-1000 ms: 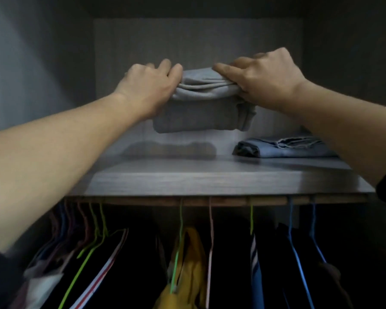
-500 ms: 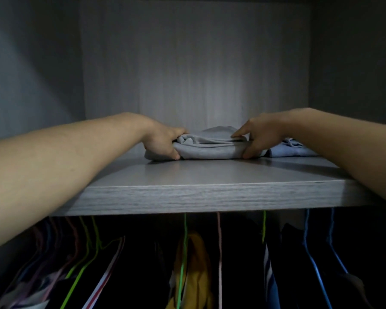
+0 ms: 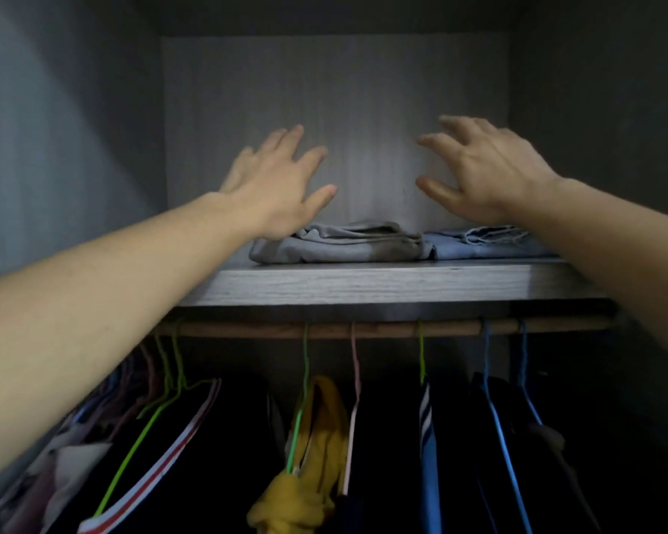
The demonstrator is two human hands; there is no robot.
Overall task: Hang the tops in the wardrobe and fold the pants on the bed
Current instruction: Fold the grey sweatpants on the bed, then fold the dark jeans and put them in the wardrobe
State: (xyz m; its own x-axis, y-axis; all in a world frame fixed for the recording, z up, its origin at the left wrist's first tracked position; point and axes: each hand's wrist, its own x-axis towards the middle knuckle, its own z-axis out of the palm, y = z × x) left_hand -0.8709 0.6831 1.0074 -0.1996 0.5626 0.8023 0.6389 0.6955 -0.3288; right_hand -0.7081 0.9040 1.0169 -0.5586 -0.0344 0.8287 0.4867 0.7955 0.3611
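Left hand (image 3: 274,186) and right hand (image 3: 486,171) hovered empty, fingers spread. Folded grey pants (image 3: 340,244) lay on the shelf (image 3: 363,287) below them, touching folded blue pants (image 3: 486,244) beneath the right hand.

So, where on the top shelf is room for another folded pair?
Bare: the front strip of the shelf before both piles, and apparently left of the grey pants, behind the left forearm. Crowded: right side, blue pants touching grey.

Green hanger (image 3: 306,360), pink hanger (image 3: 355,364), blue hanger (image 3: 487,360) hooked over wooden rail (image 3: 386,330).
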